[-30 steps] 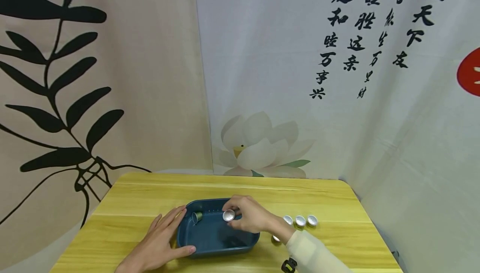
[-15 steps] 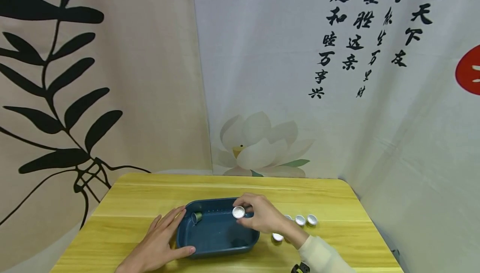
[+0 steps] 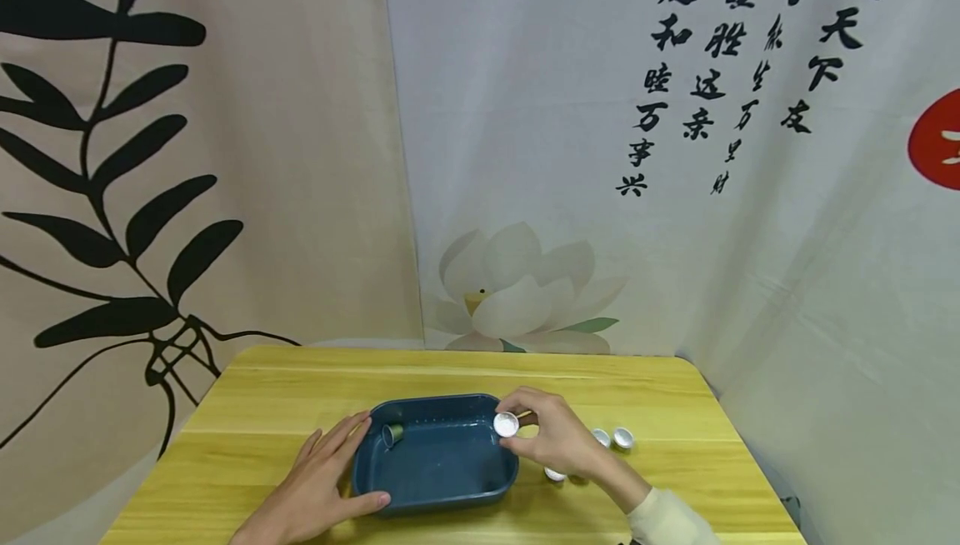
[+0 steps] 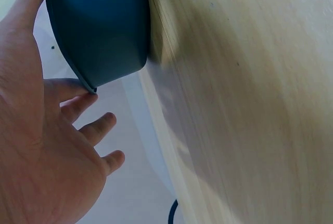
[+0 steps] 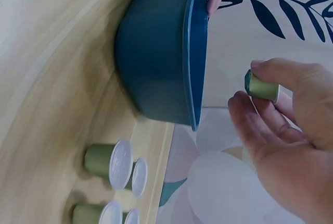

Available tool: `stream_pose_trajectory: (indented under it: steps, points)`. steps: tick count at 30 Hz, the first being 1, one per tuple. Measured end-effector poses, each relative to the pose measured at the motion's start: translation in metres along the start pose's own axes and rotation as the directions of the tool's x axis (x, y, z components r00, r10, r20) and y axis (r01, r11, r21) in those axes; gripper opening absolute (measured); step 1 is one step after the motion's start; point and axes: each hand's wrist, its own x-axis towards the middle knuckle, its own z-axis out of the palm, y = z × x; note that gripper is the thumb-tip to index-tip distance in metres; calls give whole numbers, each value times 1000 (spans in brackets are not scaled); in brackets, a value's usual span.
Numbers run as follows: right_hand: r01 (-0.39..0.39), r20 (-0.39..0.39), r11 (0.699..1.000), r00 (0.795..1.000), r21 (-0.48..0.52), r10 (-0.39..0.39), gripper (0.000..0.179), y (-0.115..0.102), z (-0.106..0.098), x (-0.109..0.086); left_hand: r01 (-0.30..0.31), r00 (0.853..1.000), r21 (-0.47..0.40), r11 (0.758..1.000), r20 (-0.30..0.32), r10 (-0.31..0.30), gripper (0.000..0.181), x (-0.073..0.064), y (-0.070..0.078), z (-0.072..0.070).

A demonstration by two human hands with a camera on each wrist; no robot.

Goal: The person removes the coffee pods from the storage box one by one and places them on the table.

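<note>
A dark blue rectangular tray (image 3: 442, 463) stands on the table. One green coffee capsule (image 3: 393, 435) lies tipped on its side in the tray's far left corner. My left hand (image 3: 318, 478) spreads along the tray's left end, its thumb over the near rim and index finger at the far corner. Beyond the tray's right rim, my right hand (image 3: 555, 437) pinches another coffee capsule (image 3: 506, 424) between thumb and fingers, silver lid facing the head camera. The right wrist view shows this held capsule (image 5: 263, 87) sideways, its green body between the fingertips.
Several more capsules stand lid up right of the tray, among them one capsule (image 3: 623, 438) at the far right and one nearer capsule (image 5: 101, 160), partly behind my right hand in the head view. A printed curtain (image 3: 525, 153) hangs behind the wooden table (image 3: 300, 378).
My right hand has moved to the right with the pinched capsule, from above the tray's middle to its right rim. The left hand and the tray stay in place.
</note>
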Motion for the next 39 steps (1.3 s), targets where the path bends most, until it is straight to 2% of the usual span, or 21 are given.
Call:
stream_pose_trajectory:
  steps: [5, 10, 18, 26, 39]
  points:
    - [17, -48, 998, 999, -65, -20, 32, 9, -10, -13, 1, 1000, -15, 1000, 4, -1, 120, -1, 0, -3]
    - [-5, -90, 996, 996, -89, -4, 30, 17, -21, -29, 2, 1000, -10, 1000, 7, -2, 120, -1, 0, -4]
    - [-104, -141, 992, 986, -67, 94, 31, 27, -42, -55, 6, 1000, -14, 1000, 15, -6, 119, 0, -2, -1]
    - [-151, -200, 985, 971, -80, 132, 30, 40, -60, -76, -3, 1000, -3, 1000, -1, 3, 119, 0, -1, 0]
    - [-264, -242, 961, 941, -86, 237, 31, 64, -74, -106, -6, 1000, 8, 1000, -13, 6, 120, -1, 0, 0]
